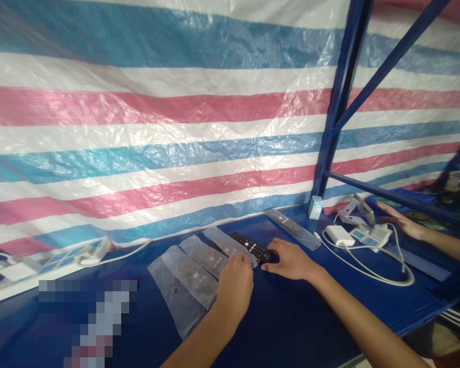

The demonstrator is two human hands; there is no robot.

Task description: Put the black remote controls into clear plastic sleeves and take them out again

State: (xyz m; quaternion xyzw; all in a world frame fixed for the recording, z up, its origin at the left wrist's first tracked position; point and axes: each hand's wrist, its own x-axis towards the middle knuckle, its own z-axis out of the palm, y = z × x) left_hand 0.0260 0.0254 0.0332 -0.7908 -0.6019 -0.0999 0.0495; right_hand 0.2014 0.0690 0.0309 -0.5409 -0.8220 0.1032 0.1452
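A bare black remote control (251, 247) with white and coloured buttons lies at a slant on the blue table (291, 317). The fingers of my right hand (291, 259) close round its near right end. My left hand (235, 281) is curled over the near end of a frosted plastic sleeve (218, 239), fingertips pressed together; the sleeve lies against the remote. To the left, several more sleeves overlap in a fan, and dark remotes show through some, such as a sleeved remote (195, 273). Beyond my right hand lies another sleeved remote (291, 227).
A power strip (69, 258) with cables stands at the left; a white adapter (339, 236) and looped cable lie at the right. A small box (315, 207) stands by the blue metal post (335, 112). Another person's hand (402, 222) reaches in at far right. A striped tarp (157, 138) hangs behind.
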